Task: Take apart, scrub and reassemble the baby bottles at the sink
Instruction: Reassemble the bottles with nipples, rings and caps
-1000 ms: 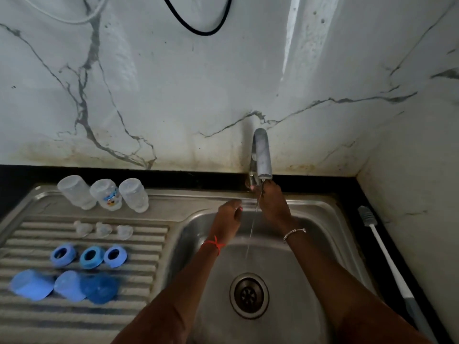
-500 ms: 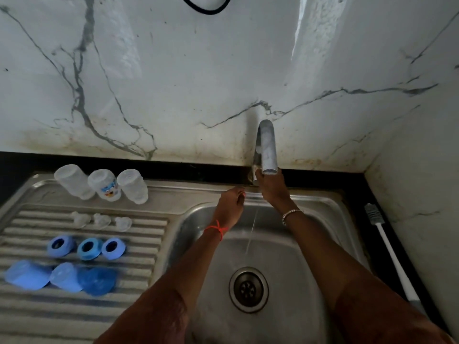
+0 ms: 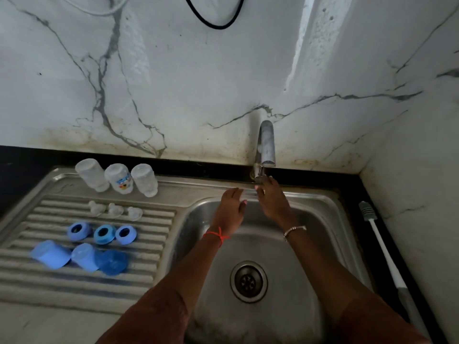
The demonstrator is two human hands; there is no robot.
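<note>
Three clear bottle bodies (image 3: 118, 178) lie in a row at the back of the steel drainboard (image 3: 37, 281). In front of them sit three clear nipples (image 3: 114, 210), three blue collar rings (image 3: 104, 234) and three blue caps (image 3: 84, 256). Both hands are over the sink basin (image 3: 293, 256). My left hand (image 3: 231, 209) is empty with its fingers spread. My right hand (image 3: 272, 199) reaches up, its fingertips at the small lever at the foot of the tap (image 3: 266, 145). No water stream shows under the spout.
A white-handled bottle brush (image 3: 380, 244) lies on the black counter right of the basin, along the side wall. The drain (image 3: 248, 281) sits mid-basin. A marble wall stands close behind the tap, with a black cable (image 3: 213, 23) hanging above.
The thin water stream seen before is gone. My right hand stayed at the tap lever; my left hand rose slightly and spread its fingers. The camera view shifted a little.
</note>
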